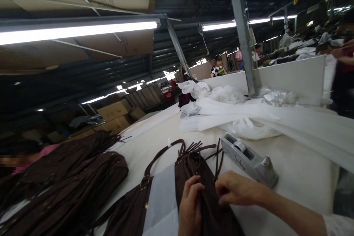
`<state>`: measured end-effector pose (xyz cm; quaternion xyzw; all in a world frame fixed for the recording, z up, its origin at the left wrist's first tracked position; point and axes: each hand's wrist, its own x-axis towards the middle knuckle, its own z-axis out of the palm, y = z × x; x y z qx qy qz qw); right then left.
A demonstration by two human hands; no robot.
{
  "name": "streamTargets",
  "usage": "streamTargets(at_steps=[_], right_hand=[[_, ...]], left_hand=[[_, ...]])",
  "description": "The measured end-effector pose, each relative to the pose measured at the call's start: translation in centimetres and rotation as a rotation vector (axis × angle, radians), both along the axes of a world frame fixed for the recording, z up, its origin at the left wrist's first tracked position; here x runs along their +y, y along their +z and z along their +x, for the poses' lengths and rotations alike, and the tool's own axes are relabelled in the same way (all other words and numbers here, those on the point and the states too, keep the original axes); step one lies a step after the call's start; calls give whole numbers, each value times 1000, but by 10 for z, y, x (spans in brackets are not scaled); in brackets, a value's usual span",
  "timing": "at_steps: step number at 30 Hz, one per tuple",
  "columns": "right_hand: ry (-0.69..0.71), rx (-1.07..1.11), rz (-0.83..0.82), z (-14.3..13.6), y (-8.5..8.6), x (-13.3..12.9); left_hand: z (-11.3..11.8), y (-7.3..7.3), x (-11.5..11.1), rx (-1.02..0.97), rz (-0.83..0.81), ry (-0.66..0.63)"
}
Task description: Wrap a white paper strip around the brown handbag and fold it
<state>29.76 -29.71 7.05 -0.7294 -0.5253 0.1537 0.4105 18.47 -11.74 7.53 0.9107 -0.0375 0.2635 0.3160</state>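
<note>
Closest to me, my left hand (190, 206) lies on the dark brown bag (204, 191), its fingers curled down onto the cloth and pinching a fold near the top edge. My right hand (238, 190) comes in from the right and nips the same bag at its upper right edge, fingertips closed on the cloth or a thin strap there; which of the two I cannot tell. The bag lies flat on the white table (298, 169) right in front of me, its looped handle (163, 153) and a bunch of tassel cords (193, 147) spread just beyond my fingers. A sheet of pale tissue paper (162, 199) rests partly over it on the left.

Just beyond my right hand sits a grey tape dispenser (249, 158), untouched. To my left a pile of brown bags (66, 180) is stacked, none wrapped as far as I can see; I judge the bag in hand to be only at the arranging stage, with wrapping and taping not yet done.

Farther back lie white cloth and plastic bags (249, 114), then a white partition (293, 77) and a steel post (243, 33). Cardboard boxes (116, 112) stand far left, and other people work in the distance. I can read no brand, label or writing anywhere
</note>
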Motion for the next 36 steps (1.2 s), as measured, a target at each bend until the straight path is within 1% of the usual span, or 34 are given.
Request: streamTargets(at_steps=[2, 3, 6, 8, 9, 10, 12, 14, 16, 17, 19, 22, 24, 25, 27, 29, 32, 36], right_hand=[[41, 86, -20, -2, -1, -13], [75, 79, -29, -5, -4, -17], [159, -33, -43, -15, -11, -26], [218, -7, -38, -20, -12, -30], [220, 21, -20, -22, -12, -32], [180, 31, 6, -26, -11, -34], [-2, -5, 22, -35, -10, -36], [-195, -78, -47, -46, -12, -35], [-284, -155, -122, -58, -19, -30], [-310, -196, -122, -62, -24, -27], [-357, -295, -39, -68, -36, -21], [-461, -506, 180, -71, -55, -16], [-496, -631, 300, -72, -65, -15], [-509, -664, 330, -73, -68, -16], [-524, -665, 332, -74, -74, -17], [-527, -617, 293, -75, -79, -18], [-483, -546, 271, -75, -80, -19], [-443, -521, 340, -74, -73, -22]], left_hand=[[-1, 1, -1, -20, -7, 10], [-1, 2, -2, -29, -8, 8], [-1, 2, -4, -29, -16, 6], [0, 1, -5, -31, -21, 14], [0, 1, -4, -40, -23, 20], [0, 1, -3, -52, -24, 26], [0, 1, 0, -87, -26, 40], [-1, 0, 1, -126, -29, 61], [-2, 1, 2, -157, -30, 82], [-2, 1, 2, -166, -30, 89], [-3, 2, 1, -176, -26, 93], [-3, 2, 2, -177, -22, 89], [-3, 1, 4, -175, -21, 84], [-3, 1, 4, -174, -24, 83], [-2, -1, 6, -181, -31, 88], [-2, -2, 6, -184, -38, 90], [-3, -1, 5, -174, -47, 85], [-3, 0, 4, -186, -60, 93]])
